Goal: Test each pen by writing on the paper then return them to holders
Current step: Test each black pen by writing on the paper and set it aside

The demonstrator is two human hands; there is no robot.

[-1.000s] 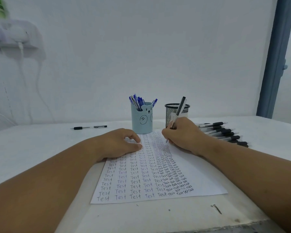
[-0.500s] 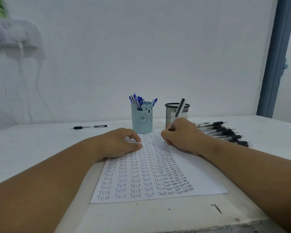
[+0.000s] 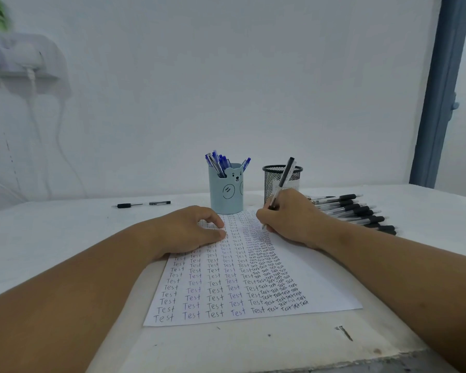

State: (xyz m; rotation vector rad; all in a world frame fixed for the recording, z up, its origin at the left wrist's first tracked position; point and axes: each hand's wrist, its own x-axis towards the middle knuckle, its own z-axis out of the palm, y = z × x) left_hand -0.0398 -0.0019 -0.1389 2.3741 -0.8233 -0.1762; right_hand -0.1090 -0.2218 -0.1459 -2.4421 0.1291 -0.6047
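Observation:
A white paper (image 3: 318, 281) full of handwritten "Test" columns lies in front of me on the table. My right hand (image 3: 288, 219) grips a black pen (image 3: 285, 176) with its tip down on the paper's upper right part. My left hand (image 3: 191, 228) rests flat on the paper's upper left, fingers curled, holding nothing. Behind the paper stands a light blue bear-faced holder (image 3: 226, 191) with several blue pens (image 3: 221, 161). To its right is a black mesh holder (image 3: 272, 181). A row of several black pens (image 3: 358, 212) lies on the table to the right.
One black pen (image 3: 129, 205) and its separate cap (image 3: 159, 203) lie at the far left of the white table (image 3: 51, 238). A white wall rises behind, with a shelf and cables (image 3: 33, 74) at upper left. A small nail (image 3: 345, 332) lies near the front edge.
My right hand with the pen has shifted slightly left across the top of the paper while writing. The left hand has stayed in place.

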